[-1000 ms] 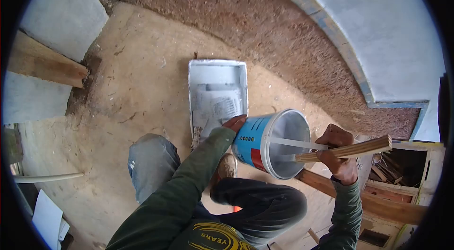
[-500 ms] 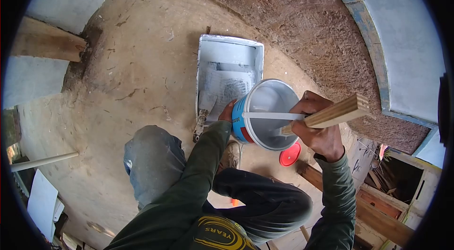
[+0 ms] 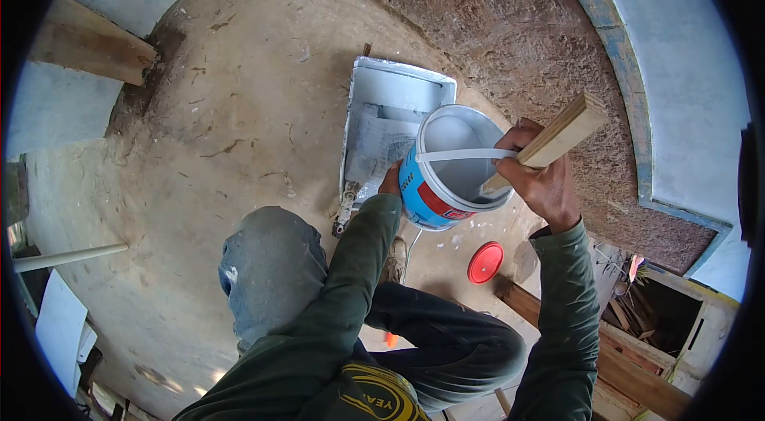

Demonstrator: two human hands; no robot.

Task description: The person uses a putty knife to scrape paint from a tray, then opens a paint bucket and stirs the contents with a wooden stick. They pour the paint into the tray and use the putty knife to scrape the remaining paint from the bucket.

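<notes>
A blue and white paint bucket (image 3: pixel 430 195) hangs tilted over the lower right part of a paint tray (image 3: pixel 348 114) on the floor. My left hand (image 3: pixel 391 180) grips the bucket's side from the left, its fingers partly hidden behind the bucket. Closed round a flat wooden stick (image 3: pixel 564 131), my right hand (image 3: pixel 542 176) is at the bucket's right rim, where the white handle also meets it. The stick's lower end reaches into the bucket, against the inner wall. Grey-white paint coats the inside. A paint-stained tool (image 3: pixel 347 204) lies at the tray's lower left edge.
A red lid (image 3: pixel 485 262) lies on the floor to the right of my foot. Wooden beams (image 3: pixel 637 369) are at the lower right. A white pole (image 3: pixel 72 256) and white panels (image 3: pixel 61 329) stand at the left. A rough brown strip borders the pale wall.
The bucket is tilted more, and its printed side shows more. My right hand and the stick have moved up a little with it. The whole view has shifted slightly.
</notes>
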